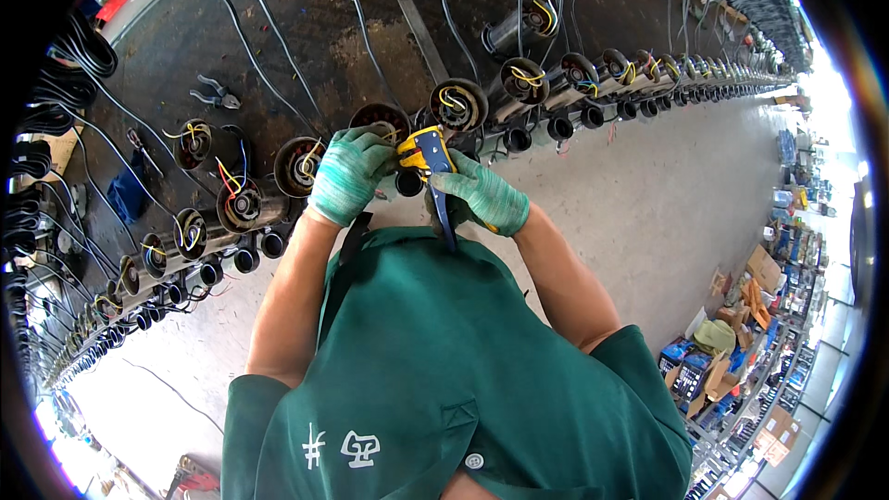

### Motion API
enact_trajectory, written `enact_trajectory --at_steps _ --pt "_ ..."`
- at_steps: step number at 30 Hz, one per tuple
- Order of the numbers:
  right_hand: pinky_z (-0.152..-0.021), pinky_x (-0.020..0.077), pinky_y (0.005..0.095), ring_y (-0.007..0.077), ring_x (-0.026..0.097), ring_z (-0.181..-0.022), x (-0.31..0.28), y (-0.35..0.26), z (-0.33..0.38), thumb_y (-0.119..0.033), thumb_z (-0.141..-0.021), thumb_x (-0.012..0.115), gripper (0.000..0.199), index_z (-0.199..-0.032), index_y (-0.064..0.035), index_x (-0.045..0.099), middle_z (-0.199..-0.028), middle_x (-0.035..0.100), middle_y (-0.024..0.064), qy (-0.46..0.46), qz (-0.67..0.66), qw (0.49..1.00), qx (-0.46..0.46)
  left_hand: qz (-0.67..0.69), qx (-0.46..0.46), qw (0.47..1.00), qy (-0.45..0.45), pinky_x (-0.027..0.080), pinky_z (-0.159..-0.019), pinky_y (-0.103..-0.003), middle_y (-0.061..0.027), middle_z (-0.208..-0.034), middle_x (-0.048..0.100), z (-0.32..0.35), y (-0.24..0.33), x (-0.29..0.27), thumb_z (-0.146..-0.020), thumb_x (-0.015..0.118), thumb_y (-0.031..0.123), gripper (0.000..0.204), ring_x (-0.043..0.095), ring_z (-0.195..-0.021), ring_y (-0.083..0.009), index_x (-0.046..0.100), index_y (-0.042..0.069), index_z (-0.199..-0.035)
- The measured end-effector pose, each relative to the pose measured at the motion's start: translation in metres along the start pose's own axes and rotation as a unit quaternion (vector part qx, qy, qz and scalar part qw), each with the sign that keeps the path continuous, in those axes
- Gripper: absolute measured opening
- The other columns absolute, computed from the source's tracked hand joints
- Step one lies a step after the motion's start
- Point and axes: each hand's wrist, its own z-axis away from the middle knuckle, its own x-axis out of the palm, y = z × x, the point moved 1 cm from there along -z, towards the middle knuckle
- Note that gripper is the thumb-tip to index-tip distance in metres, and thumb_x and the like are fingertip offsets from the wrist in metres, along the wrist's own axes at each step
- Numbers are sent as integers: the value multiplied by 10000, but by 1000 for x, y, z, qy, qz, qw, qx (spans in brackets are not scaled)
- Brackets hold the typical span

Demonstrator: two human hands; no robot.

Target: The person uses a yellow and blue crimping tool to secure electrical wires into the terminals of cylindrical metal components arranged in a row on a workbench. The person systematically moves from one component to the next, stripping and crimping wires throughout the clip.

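A wire stripper [439,163] with a blue body and yellow jaws is gripped in my right hand [483,193], gloved in green. Its jaws point left, toward the fingertips of my left hand [347,178], which wears the same kind of glove. Those fingers are pinched together around thin wire coming from a round motor housing [378,117] just beyond them; the glove and the jaws hide most of that wire. Right beside it stands another open motor housing [458,105], with pale yellow wires curled inside.
A long row of motor housings [245,206] with loose coloured leads runs both ways along the dark bench [306,46]. Black cables [363,18] rise from them. Pliers [215,93] lie at the back left. Cartons and parts [713,352] stand on the right.
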Motion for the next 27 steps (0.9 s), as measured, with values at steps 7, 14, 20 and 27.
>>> enact_trajectory --at_steps 7,14,20,27 --pt "-710 598 346 143 677 -789 9 4 -2 -281 -1064 602 462 -1464 -86 478 -975 670 61 48 44 997 -32 -13 17 1000 -19 550 -985 -460 -110 -1114 750 -4 2 -2 -803 819 125 225 694 -1136 -334 771 50 -1010" --pt "-789 643 464 304 750 -838 18 11 12 -277 -1041 603 437 -1399 -55 488 -1020 717 165 55 -175 983 -26 -8 -17 999 -27 522 -1006 -456 -121 -1200 739 0 -2 6 -854 761 173 220 671 -1178 -330 773 73 -1050" --pt "-806 646 515 359 754 -912 1 12 30 -291 -1026 646 556 -1489 -76 426 -1083 707 191 55 -182 981 -29 10 -17 1000 -3 541 -968 -459 -120 -1146 750 -2 -2 5 -835 781 170 223 689 -1116 -344 775 64 -1031" --pt "-791 649 529 362 755 -899 -12 7 40 -342 -1012 691 592 -1479 -92 425 -1067 695 184 119 -140 981 -66 54 -31 998 -3 571 -951 -477 -153 -1182 754 -10 7 -5 -826 814 98 226 704 -1108 -370 771 35 -1039"
